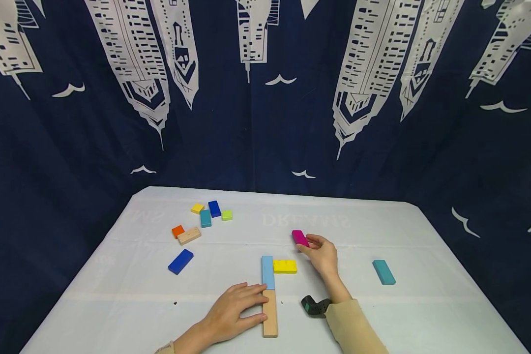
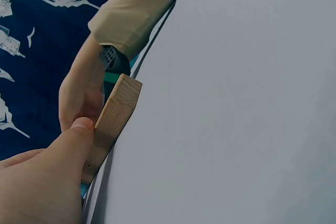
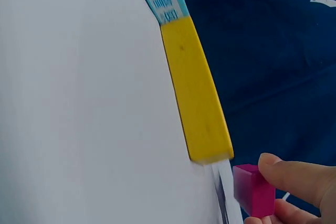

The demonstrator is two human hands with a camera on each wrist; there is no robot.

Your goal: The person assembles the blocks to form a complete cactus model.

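My right hand (image 1: 322, 254) pinches a magenta block (image 1: 299, 238) between thumb and fingers; the right wrist view shows the magenta block (image 3: 254, 189) beyond the end of the yellow block (image 3: 197, 90). On the table, a light blue block (image 1: 268, 272) and a plain wooden block (image 1: 270, 314) lie end to end in a line. The yellow block (image 1: 285, 266) extends rightward from the light blue one, touching its side. My left hand (image 1: 235, 311) rests with extended fingers against the left side of the line, its thumb on the wooden block (image 2: 111, 124).
A teal block (image 1: 384, 272) lies at the right. Left of the line is a dark blue block (image 1: 180, 261), and behind it sit several small blocks, including an orange one (image 1: 177, 231) and a lime one (image 1: 227, 215). A black device (image 1: 315, 306) is at the right wrist.
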